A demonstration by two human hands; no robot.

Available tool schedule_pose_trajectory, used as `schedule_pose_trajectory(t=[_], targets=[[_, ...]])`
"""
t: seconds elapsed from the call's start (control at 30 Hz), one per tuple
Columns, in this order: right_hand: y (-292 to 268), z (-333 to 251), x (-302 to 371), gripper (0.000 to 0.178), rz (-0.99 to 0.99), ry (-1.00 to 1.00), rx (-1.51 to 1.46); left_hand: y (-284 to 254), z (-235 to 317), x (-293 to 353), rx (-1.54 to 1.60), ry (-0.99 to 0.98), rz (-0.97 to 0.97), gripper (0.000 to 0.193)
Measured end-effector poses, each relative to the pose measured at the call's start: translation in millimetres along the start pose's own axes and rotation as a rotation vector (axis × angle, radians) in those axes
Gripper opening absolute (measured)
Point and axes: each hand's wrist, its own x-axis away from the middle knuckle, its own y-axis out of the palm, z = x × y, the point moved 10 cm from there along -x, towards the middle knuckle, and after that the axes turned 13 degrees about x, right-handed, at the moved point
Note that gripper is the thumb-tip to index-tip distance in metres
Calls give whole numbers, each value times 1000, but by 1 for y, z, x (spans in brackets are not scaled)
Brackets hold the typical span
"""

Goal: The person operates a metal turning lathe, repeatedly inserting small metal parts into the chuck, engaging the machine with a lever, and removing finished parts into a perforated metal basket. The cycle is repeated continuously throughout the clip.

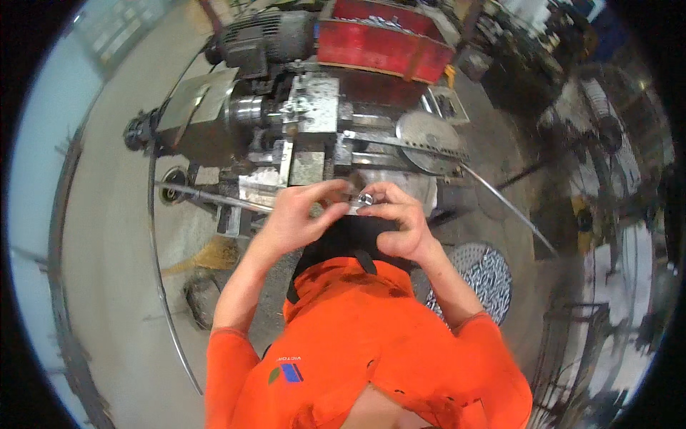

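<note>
In front of my waist, before the machine, both of my hands meet around a small piece of shiny metal with a rounded end. My right hand pinches it between thumb and fingers. On the other side my left hand is curled, its thumb and forefinger reaching toward the same piece. The left fingertips are slightly blurred, and what lies between them is too small to make out. Just beyond the hands stands an oily lathe-like machine with a metal block in its middle.
A red bin with metal pieces sits behind the machine, beside an electric motor. A round grey disc and a long bar are to the right. Low at right, a round container holds many small shiny metal pieces.
</note>
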Motion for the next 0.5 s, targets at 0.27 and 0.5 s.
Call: schedule_pose_trajectory(t=[0.27,0.5], targets=[[34,-11,-27,37,-111,-15,104,-1,-21,4,183,83,176,12],[58,-5,-62,34,-301,-151,252,-19,-69,5,361,-174,166,14]])
